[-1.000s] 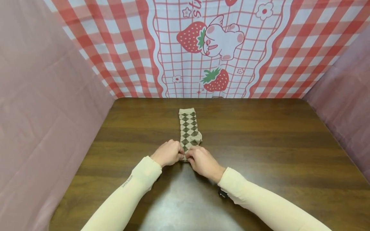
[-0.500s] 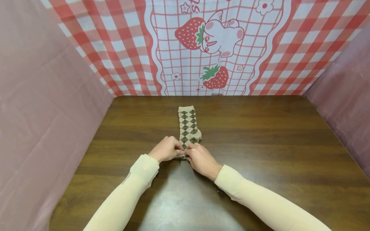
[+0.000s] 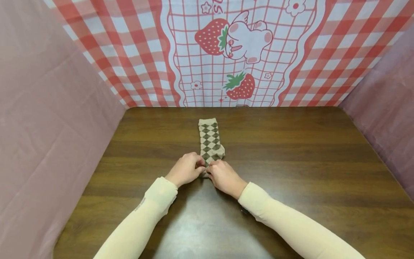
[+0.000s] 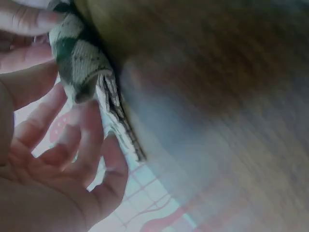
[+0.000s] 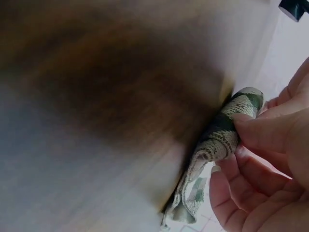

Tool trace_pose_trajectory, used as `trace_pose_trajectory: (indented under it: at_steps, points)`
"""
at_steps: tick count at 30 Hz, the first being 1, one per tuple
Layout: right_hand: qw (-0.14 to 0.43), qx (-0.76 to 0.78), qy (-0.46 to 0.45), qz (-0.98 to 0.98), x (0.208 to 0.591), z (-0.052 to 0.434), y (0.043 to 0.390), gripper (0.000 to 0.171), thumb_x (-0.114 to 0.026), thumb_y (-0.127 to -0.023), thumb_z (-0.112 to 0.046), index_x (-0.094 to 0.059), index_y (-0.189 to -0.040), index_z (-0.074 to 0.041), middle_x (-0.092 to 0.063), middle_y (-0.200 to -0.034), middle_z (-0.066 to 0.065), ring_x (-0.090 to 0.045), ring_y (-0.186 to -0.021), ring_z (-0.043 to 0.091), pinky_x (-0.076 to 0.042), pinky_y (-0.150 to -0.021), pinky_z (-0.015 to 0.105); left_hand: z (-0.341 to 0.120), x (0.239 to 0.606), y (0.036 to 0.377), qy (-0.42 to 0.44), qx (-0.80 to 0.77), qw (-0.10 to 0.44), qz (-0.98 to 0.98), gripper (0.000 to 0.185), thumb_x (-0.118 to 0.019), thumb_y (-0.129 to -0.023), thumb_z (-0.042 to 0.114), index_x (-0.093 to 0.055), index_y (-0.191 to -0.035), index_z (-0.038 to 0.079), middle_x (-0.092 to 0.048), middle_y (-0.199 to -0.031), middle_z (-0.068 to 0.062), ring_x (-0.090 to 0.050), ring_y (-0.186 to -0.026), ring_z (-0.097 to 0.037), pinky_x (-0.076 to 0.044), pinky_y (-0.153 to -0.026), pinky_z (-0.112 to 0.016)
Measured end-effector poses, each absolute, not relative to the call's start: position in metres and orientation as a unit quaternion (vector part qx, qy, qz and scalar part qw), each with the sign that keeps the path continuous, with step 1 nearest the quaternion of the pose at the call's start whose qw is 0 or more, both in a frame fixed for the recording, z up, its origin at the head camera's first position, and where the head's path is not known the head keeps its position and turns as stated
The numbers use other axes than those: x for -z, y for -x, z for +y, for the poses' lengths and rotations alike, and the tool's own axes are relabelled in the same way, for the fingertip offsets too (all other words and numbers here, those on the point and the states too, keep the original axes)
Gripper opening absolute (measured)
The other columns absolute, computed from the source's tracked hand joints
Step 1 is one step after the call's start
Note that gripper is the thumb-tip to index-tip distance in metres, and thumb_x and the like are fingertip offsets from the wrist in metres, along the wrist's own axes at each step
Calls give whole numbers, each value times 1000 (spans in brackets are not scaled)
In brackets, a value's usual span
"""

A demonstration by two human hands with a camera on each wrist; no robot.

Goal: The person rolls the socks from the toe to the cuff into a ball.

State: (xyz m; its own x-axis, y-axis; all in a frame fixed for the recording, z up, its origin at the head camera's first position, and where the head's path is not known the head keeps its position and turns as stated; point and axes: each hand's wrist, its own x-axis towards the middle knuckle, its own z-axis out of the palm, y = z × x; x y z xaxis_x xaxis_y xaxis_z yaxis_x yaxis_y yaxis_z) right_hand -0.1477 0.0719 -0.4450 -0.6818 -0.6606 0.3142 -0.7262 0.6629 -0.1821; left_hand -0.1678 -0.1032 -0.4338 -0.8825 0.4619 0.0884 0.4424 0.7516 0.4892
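A beige sock with a brown diamond pattern [image 3: 210, 138] lies lengthwise on the dark wooden table [image 3: 291, 162], its far end pointing to the back. Its near end is rolled up. My left hand [image 3: 187, 167] and right hand [image 3: 223, 176] meet at that rolled end and pinch it from either side. In the left wrist view my fingers [image 4: 91, 140] curl beside the sock roll [image 4: 79, 67]. Over in the right wrist view my thumb [image 5: 263, 133] presses on the sock roll [image 5: 219, 137]. Both arms wear cream sleeves.
A red-and-white checked cloth with strawberries and a rabbit [image 3: 233, 43] hangs behind the table. Pink sheets [image 3: 48, 126] wall off the left and right [image 3: 388, 108] sides. A small dark object [image 3: 244, 211] peeks out under my right forearm.
Both hands have crept slightly away from me along the sock, and the rolled near end has moved with them. The visible flat part of the sock looks a little shorter.
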Motion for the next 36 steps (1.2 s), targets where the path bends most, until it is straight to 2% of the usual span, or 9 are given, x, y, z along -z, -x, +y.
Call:
trace_pose_trajectory:
  at_steps: [5,10,15,20,24,28,33,36]
  points:
    - [87,-160,-376,-909,442,72,152,12,-74,-77,6,-70,-76,-6,-63,-73,6,-64,-69,26,-53,-64,40,-102,429,158,-293,-188,-61,935,12,-72,-81,13,-75,-92,12,-63,-91,-1,-59,-84,-24,-47,-73,-46]
    - [61,-175,-353,-917,440,73,154,19,-70,-74,11,-63,-70,-7,-60,-70,6,-63,-66,25,-53,-61,39,-99,426,149,-313,-132,-88,936,15,-72,-74,11,-74,-89,13,-62,-90,0,-57,-80,-23,-42,-68,-42]
    - [48,-182,-346,-919,438,74,154,17,-69,-76,11,-65,-74,-5,-61,-71,6,-64,-66,25,-53,-61,39,-97,430,147,-311,-104,-84,941,14,-76,-73,10,-72,-87,12,-64,-89,-1,-61,-78,-24,-42,-65,-40]
    - [44,-182,-337,-923,436,74,155,16,-68,-75,11,-66,-76,-5,-62,-72,8,-65,-68,28,-54,-62,41,-98,435,150,-321,-111,-91,936,15,-81,-74,8,-73,-86,12,-63,-85,-2,-65,-76,-25,-48,-65,-42]
    - [46,-183,-333,-924,437,74,156,15,-69,-76,10,-69,-79,-5,-62,-74,7,-65,-69,26,-54,-63,41,-99,438,154,-324,-149,-87,930,17,-79,-74,4,-75,-89,12,-66,-85,-3,-67,-75,-26,-52,-68,-42]
    - [69,-168,-345,-921,440,75,155,12,-72,-81,5,-72,-85,-6,-64,-77,6,-65,-71,25,-54,-65,41,-100,438,156,-312,-181,-74,930,18,-76,-72,2,-77,-88,11,-69,-86,-5,-67,-77,-25,-53,-69,-42]
    - [111,-124,-363,-917,442,76,147,15,-75,-80,0,-72,-95,-4,-61,-85,7,-61,-78,27,-51,-66,43,-99,434,160,-308,-164,-54,935,12,-75,-73,3,-76,-80,13,-69,-81,-3,-66,-72,-22,-53,-65,-43]
    - [130,-116,-356,-918,442,76,140,13,-76,-79,-1,-70,-90,-4,-58,-86,7,-58,-79,27,-47,-63,40,-97,432,164,-309,-148,-28,939,13,-74,-74,5,-70,-69,17,-65,-74,1,-61,-65,-17,-51,-60,-40]
